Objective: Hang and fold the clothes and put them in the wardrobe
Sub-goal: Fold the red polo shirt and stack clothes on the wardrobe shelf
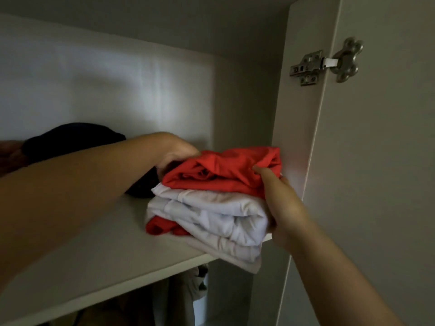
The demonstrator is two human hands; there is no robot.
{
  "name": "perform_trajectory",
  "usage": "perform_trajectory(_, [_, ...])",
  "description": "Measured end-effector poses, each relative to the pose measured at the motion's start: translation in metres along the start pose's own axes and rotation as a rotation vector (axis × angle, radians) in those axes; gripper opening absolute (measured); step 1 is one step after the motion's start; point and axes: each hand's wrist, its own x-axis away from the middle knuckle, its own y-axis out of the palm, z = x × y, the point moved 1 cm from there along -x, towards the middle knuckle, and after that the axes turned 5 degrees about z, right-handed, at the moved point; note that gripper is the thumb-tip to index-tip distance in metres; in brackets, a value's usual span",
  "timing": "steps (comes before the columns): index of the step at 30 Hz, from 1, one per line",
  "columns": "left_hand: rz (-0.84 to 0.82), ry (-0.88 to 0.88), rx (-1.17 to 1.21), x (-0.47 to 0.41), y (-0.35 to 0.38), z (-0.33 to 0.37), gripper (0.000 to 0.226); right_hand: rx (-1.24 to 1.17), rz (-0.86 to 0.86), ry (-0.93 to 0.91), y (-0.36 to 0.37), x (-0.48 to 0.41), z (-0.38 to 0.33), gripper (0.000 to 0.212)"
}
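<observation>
While the folded stack sits at the right end of the shelf, overhanging its front edge, I see the left grip holding its red top layer and the right grip clasping its side.

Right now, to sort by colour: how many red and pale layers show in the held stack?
Red folded cloth layers: 2, top and lower left
White or pale grey folded cloth layers: 2, middle and bottom
Total in the folded stack: 4

Home bedroom, wardrobe shelf, folded clothes, door hinge
</observation>
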Motion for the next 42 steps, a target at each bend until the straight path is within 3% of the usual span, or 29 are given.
perform_trajectory(2, [-0.116, -0.058, -0.037, 0.021, -0.010, -0.020, 0.045, 0.024, -0.098, -0.003, -0.002, -0.015, -0.005, 0.049])
perform_trajectory(4, [-0.091, -0.056, 0.007, 0.037, -0.012, -0.040, 0.054, 0.128, -0.112, -0.060, -0.002, -0.029, -0.007, 0.053])
perform_trajectory(6, [-0.019, -0.051, 0.121, 0.051, -0.016, -0.058, 0.061, 0.347, -0.041, -0.262, 0.000, -0.032, -0.012, 0.066])
perform_trajectory(8, [-0.052, -0.035, 0.247, 0.060, -0.020, -0.074, 0.076, 0.452, -0.006, -0.536, 0.006, -0.025, -0.018, 0.068])
perform_trajectory(10, [-0.106, -0.056, 0.378, 0.067, -0.019, -0.086, 0.094, 0.577, -0.084, -0.716, 0.016, -0.017, -0.021, 0.068])
perform_trajectory(12, [-0.103, -0.048, 0.452, 0.077, -0.010, -0.089, 0.090, 0.848, -0.163, -0.820, 0.029, -0.019, -0.017, 0.066])
perform_trajectory(16, [0.023, 0.036, 0.561, 0.087, 0.022, -0.075, 0.058, 0.930, -0.202, -0.771, 0.030, -0.041, -0.028, 0.057])
perform_trajectory(24, [0.115, 0.182, 0.762, 0.083, 0.068, -0.078, 0.047, 1.225, -0.068, -0.494, 0.031, -0.049, -0.035, 0.045])
perform_trajectory(26, [0.208, 0.144, 0.803, 0.082, 0.050, -0.097, 0.043, 1.226, 0.026, -0.549, 0.037, -0.032, -0.044, 0.047])
perform_trajectory(29, [0.498, 0.107, 0.880, 0.080, 0.005, -0.127, 0.030, 1.072, 0.096, -0.854, 0.057, -0.002, -0.057, 0.048])
perform_trajectory(32, [0.818, 0.122, 0.783, 0.084, -0.052, -0.147, 0.029, 0.796, -0.080, -1.060, 0.097, 0.025, -0.067, 0.039])
perform_trajectory(34, [1.026, 0.138, 0.524, 0.087, -0.090, -0.159, 0.034, 0.640, -0.289, -0.998, 0.134, 0.036, -0.071, 0.022])
perform_trajectory(36, [1.137, 0.163, 0.226, 0.089, -0.122, -0.168, 0.042, 0.555, -0.488, -0.776, 0.173, 0.042, -0.070, 0.031])
perform_trajectory(39, [1.104, 0.281, -0.209, 0.081, -0.157, -0.174, 0.054, 0.367, -0.703, -0.179, 0.223, 0.046, -0.049, 0.039])
perform_trajectory(42, [0.981, 0.361, -0.472, 0.056, -0.186, -0.173, 0.069, 0.132, -0.669, 0.169, 0.265, 0.041, -0.020, 0.053])
